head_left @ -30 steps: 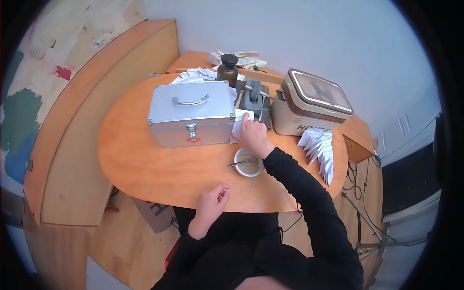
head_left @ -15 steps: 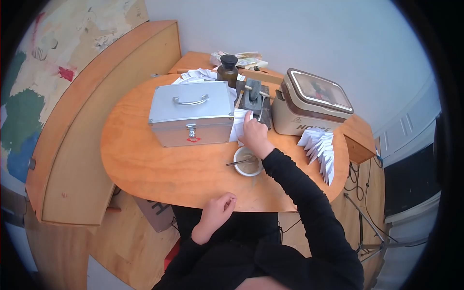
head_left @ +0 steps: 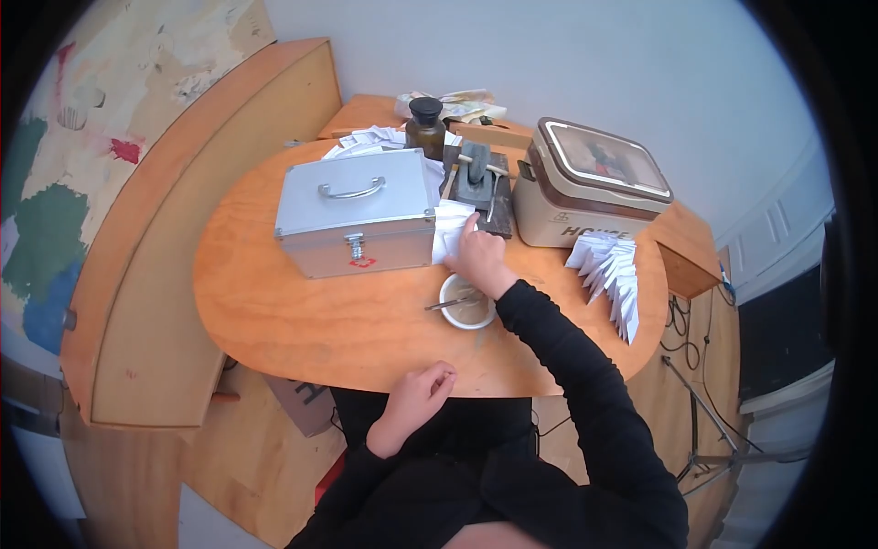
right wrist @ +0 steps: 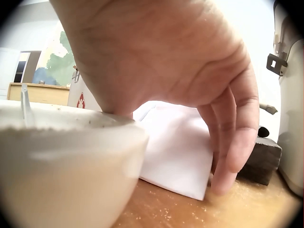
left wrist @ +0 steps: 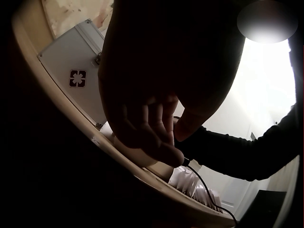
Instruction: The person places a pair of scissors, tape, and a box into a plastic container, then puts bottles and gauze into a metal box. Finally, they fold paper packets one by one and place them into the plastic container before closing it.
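Between the silver case point(head_left: 352, 215) and the grey stone slab point(head_left: 476, 188), my right hand point(head_left: 483, 258) grips folded white paper point(head_left: 452, 229) on the table. In the right wrist view the fingers point(right wrist: 237, 142) curve down along the paper's point(right wrist: 178, 147) right edge, and the thumb is mostly hidden behind a white bowl point(right wrist: 71, 175). That bowl point(head_left: 468, 315), in the head view, sits just below the right hand with a thin-handled tool point(head_left: 445, 304) resting in it. My left hand point(head_left: 413, 403) hangs loosely curled at the table's front edge, holding nothing.
A dark bottle point(head_left: 425, 133) stands behind the case, near more white papers point(head_left: 370, 139). At the right is a beige box point(head_left: 585, 197) with a brown lid, and a fanned row of folded papers point(head_left: 608, 274) lies before it. A wooden board point(head_left: 155, 265) stands at the left.
My left hand has moved slightly right along the table's front edge. The right hand stays at the folded paper, with only a small shift. The head view has shifted slightly.
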### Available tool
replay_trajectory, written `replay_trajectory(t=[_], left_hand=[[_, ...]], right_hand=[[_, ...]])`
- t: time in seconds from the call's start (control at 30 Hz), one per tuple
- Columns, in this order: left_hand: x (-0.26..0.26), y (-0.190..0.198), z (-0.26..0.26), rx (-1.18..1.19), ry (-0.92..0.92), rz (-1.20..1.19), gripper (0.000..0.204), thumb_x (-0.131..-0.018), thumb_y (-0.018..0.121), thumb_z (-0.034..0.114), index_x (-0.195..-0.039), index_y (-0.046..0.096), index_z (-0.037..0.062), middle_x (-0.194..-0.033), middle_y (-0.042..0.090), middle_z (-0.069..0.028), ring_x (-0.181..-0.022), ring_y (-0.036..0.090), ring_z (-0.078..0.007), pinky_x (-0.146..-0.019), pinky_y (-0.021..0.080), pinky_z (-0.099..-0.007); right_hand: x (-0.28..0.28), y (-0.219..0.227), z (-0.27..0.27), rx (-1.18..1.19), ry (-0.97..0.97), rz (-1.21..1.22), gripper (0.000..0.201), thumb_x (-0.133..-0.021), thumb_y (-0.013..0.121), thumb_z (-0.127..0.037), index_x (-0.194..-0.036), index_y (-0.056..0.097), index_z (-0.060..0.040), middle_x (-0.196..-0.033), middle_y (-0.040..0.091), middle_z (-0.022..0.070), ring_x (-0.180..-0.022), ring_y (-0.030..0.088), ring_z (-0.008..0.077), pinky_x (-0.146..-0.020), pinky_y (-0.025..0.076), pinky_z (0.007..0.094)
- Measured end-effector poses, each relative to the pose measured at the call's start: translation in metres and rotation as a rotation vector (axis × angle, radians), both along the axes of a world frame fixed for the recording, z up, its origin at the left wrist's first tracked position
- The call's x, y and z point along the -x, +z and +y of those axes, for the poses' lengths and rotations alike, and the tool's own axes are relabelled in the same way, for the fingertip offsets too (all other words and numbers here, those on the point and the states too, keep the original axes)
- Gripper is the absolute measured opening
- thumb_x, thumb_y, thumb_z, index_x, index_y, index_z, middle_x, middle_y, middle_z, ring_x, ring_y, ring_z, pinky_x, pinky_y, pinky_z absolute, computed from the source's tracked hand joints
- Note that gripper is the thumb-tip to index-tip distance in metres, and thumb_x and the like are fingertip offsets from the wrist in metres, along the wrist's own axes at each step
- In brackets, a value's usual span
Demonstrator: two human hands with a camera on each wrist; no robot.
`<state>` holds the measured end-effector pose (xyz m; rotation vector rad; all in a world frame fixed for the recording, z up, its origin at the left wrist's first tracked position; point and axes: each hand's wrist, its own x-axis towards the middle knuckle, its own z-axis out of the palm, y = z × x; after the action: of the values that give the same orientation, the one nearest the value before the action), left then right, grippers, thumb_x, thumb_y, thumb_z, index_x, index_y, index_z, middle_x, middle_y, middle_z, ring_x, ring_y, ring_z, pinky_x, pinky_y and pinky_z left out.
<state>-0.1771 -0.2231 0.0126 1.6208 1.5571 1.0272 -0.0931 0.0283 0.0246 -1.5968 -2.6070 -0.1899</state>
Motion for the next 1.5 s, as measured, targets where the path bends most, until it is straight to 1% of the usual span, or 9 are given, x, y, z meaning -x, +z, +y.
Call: replay_trajectory(t=[0.2,0.37,0.5,0.6,0.83,1.03,1.13,1.23,1.5], left_hand=[[-0.001,0.008,0.005,0.031,0.039,-0.010,0.013,-0.092,0.059,0.019,-0.095,0.063,0.0069,-0.069,0.064,-0.0109,-0.060,0.064,-0.0253,-0.055,0.049,-0.0351],[0.004,0.009,0.014,0.030,0.188,-0.072,0.015,-0.093,0.060,0.021,-0.098,0.064,0.0078,-0.067,0.063,-0.0093,-0.058,0.063,-0.0202,-0.054,0.049,-0.0328],[0.021,-0.010,0.031,0.048,0.356,-0.100,0.017,-0.092,0.062,0.021,-0.101,0.063,0.0068,-0.071,0.064,-0.0092,-0.057,0.060,-0.0172,-0.054,0.047,-0.0304],[0.030,-0.004,0.045,-0.019,0.414,-0.118,0.019,-0.095,0.059,0.015,-0.108,0.058,0.0010,-0.073,0.060,-0.0028,-0.057,0.055,-0.0062,-0.050,0.043,-0.0217],[0.025,0.001,0.067,0.063,0.353,0.025,0.035,-0.092,0.062,0.018,-0.120,0.048,0.0020,-0.094,0.058,-0.0074,-0.057,0.054,-0.0103,-0.052,0.045,-0.0247],[0.006,0.009,0.071,-0.174,0.504,0.042,0.034,-0.089,0.066,0.014,-0.117,0.050,0.0020,-0.085,0.055,-0.0047,-0.060,0.050,-0.0099,-0.053,0.042,-0.0243],[-0.006,0.022,0.066,-0.169,0.422,0.088,0.028,-0.087,0.068,0.013,-0.110,0.055,0.0035,-0.079,0.053,-0.0023,-0.058,0.049,-0.0093,-0.052,0.041,-0.0245],[-0.037,0.036,0.066,-0.114,0.084,0.011,0.025,-0.084,0.071,0.014,-0.104,0.059,0.0056,-0.076,0.052,-0.0015,-0.056,0.048,-0.0092,-0.051,0.040,-0.0248],[-0.054,0.034,0.073,-0.140,-0.050,-0.002,0.026,-0.080,0.073,0.013,-0.103,0.062,0.0071,-0.077,0.051,-0.0028,-0.053,0.046,-0.0104,-0.049,0.040,-0.0252]], right_hand=[[-0.010,0.012,0.001,0.026,-0.101,0.131,0.102,-0.067,0.075,-0.043,-0.141,0.030,0.0102,-0.094,0.065,0.0166,-0.072,0.069,0.0246,-0.060,0.054,0.0345],[-0.055,0.037,-0.004,-0.024,-0.154,0.451,0.088,-0.071,0.071,-0.038,-0.139,0.034,0.0036,-0.108,0.063,0.0212,-0.089,0.066,0.0394,-0.074,0.054,0.0460],[-0.102,0.046,-0.031,0.069,-0.145,0.557,0.070,-0.073,0.072,-0.033,-0.127,0.046,0.0028,-0.105,0.062,0.0232,-0.091,0.065,0.0362,-0.075,0.053,0.0422],[-0.127,0.043,-0.059,0.268,-0.139,0.650,0.065,-0.073,0.073,-0.028,-0.125,0.048,0.0024,-0.099,0.062,0.0189,-0.084,0.064,0.0332,-0.072,0.052,0.0410],[-0.136,0.025,-0.116,0.426,-0.069,0.724,0.065,-0.071,0.073,-0.017,-0.129,0.048,-0.0015,-0.104,0.057,0.0150,-0.090,0.062,0.0308,-0.074,0.052,0.0387],[-0.133,0.021,-0.127,0.461,-0.059,0.720,0.070,-0.070,0.073,-0.017,-0.132,0.046,-0.0019,-0.111,0.055,0.0157,-0.100,0.059,0.0338,-0.081,0.051,0.0392],[-0.135,0.017,-0.128,0.447,-0.019,0.723,0.069,-0.070,0.073,-0.017,-0.132,0.046,-0.0017,-0.112,0.054,0.0154,-0.101,0.059,0.0337,-0.081,0.051,0.0392],[-0.132,0.016,-0.131,0.467,0.037,0.769,0.067,-0.071,0.074,-0.017,-0.131,0.047,-0.0017,-0.114,0.054,0.0150,-0.103,0.059,0.0333,-0.081,0.051,0.0390],[-0.128,0.011,-0.136,0.442,0.079,0.807,0.062,-0.071,0.074,-0.017,-0.126,0.049,-0.0021,-0.117,0.053,0.0142,-0.101,0.060,0.0336,-0.079,0.052,0.0398]])
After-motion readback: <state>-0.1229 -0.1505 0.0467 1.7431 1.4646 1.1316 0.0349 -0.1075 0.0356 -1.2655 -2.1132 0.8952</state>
